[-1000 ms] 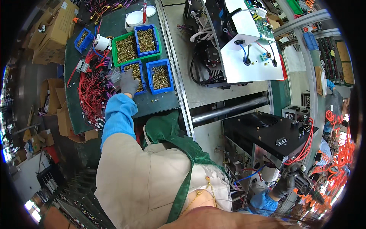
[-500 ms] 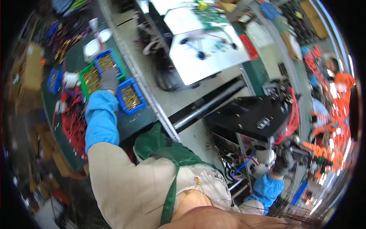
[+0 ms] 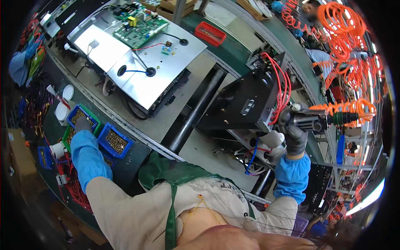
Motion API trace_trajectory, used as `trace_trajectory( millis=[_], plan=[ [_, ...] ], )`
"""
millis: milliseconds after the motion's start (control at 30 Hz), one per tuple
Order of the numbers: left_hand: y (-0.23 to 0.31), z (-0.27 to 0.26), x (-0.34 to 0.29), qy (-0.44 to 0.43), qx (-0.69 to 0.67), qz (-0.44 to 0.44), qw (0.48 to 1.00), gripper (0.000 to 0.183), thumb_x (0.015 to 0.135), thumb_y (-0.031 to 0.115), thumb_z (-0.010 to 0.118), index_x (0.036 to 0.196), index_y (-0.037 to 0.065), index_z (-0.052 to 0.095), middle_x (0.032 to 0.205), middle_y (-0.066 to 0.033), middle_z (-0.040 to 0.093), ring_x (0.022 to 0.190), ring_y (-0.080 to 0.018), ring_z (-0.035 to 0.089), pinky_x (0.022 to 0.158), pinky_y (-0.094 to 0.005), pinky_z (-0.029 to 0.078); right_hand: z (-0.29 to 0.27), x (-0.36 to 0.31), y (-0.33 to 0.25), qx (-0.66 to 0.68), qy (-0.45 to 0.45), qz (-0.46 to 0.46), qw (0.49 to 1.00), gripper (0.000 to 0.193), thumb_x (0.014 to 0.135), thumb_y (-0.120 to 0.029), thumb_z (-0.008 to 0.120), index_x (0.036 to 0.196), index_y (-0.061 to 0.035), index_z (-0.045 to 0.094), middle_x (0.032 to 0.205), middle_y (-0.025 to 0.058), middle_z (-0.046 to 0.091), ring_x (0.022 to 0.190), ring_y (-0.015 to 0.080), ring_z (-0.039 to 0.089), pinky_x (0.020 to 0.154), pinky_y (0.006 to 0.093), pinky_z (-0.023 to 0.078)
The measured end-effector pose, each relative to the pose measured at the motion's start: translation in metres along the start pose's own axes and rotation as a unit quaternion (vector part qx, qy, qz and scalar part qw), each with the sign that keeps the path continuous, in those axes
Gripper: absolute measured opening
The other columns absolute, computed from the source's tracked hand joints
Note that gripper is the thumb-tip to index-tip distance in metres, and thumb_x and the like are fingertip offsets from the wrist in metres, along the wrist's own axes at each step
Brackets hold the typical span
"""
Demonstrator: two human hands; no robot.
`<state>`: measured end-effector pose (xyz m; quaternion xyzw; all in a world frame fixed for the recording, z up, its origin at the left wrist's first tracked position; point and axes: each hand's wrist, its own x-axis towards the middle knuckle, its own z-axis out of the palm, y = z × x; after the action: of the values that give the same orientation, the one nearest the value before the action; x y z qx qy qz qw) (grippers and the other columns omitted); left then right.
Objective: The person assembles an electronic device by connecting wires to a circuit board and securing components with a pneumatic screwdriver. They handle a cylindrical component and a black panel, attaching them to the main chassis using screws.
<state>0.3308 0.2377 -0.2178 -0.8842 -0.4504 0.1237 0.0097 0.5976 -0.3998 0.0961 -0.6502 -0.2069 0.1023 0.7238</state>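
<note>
My left hand (image 3: pixel 83 123), in a grey glove, reaches into a small blue bin (image 3: pixel 94 115) of brass-coloured screws (image 3: pixel 77 116). Its fingertips are down among the screws and I cannot make them out. Beside it are a green bin (image 3: pixel 66 135) and another blue bin (image 3: pixel 113 152), both with similar screws. My right hand (image 3: pixel 296 137), gloved too, grips a dark air screwdriver (image 3: pixel 308 122) with an orange coiled hose (image 3: pixel 363 107). The tool is close to the corner of a black metal chassis (image 3: pixel 246 100), near its red wires (image 3: pixel 286 89).
A silver chassis (image 3: pixel 160 79) bearing a green circuit board (image 3: pixel 139 31) stands ahead on the line. A red tray (image 3: pixel 210 34) lies beyond it. Red wire bundles (image 3: pixel 77 181) and white tubs (image 3: pixel 62 111) sit on the left bench. More orange hoses (image 3: pixel 341 21) hang at the far right.
The view has swung round, so the bins and both chassis appear shifted. My right hand and the air screwdriver have come up beside the black chassis. My left hand is still at the screw bins.
</note>
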Motion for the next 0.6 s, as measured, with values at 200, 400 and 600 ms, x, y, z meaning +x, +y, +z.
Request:
trace_trajectory(
  millis=[200,400,600],
  plan=[
    [-0.023,0.02,0.021,0.045,-0.008,-0.023,0.999,0.023,0.088,0.016,0.043,0.097,0.002,0.059,0.09,-0.0207,0.063,0.09,-0.037,0.061,0.076,-0.0454,0.05,-0.006,-0.002,-0.001,0.038,-0.014,0.027,0.999,0.058,0.056,-0.005,0.067,0.112,-0.0074,0.051,0.091,0.0079,0.059,0.082,0.0199,0.059,0.072,0.0319,0.05],
    [-0.012,-0.031,-0.022,0.092,-0.362,-0.133,0.918,0.02,0.088,0.019,0.049,0.09,0.001,0.058,0.089,-0.0174,0.062,0.077,-0.0313,0.061,0.069,-0.0414,0.049,-0.006,0.002,0.003,0.057,-0.02,0.02,0.998,0.063,0.059,-0.007,0.072,0.118,-0.0062,0.049,0.089,0.012,0.062,0.078,0.0236,0.063,0.071,0.0372,0.054],
    [0.056,-0.039,-0.093,-0.129,-0.88,0.068,0.452,0.02,0.095,0.025,0.046,0.1,0.01,0.058,0.068,0.0011,0.047,0.06,-0.0097,0.047,0.051,-0.0236,0.041,0.012,0.001,-0.01,-0.02,0.03,0.055,0.998,0.062,0.056,-0.011,0.068,0.115,-0.0074,0.049,0.086,0.0096,0.06,0.078,0.0232,0.062,0.066,0.0348,0.053]
  ],
)
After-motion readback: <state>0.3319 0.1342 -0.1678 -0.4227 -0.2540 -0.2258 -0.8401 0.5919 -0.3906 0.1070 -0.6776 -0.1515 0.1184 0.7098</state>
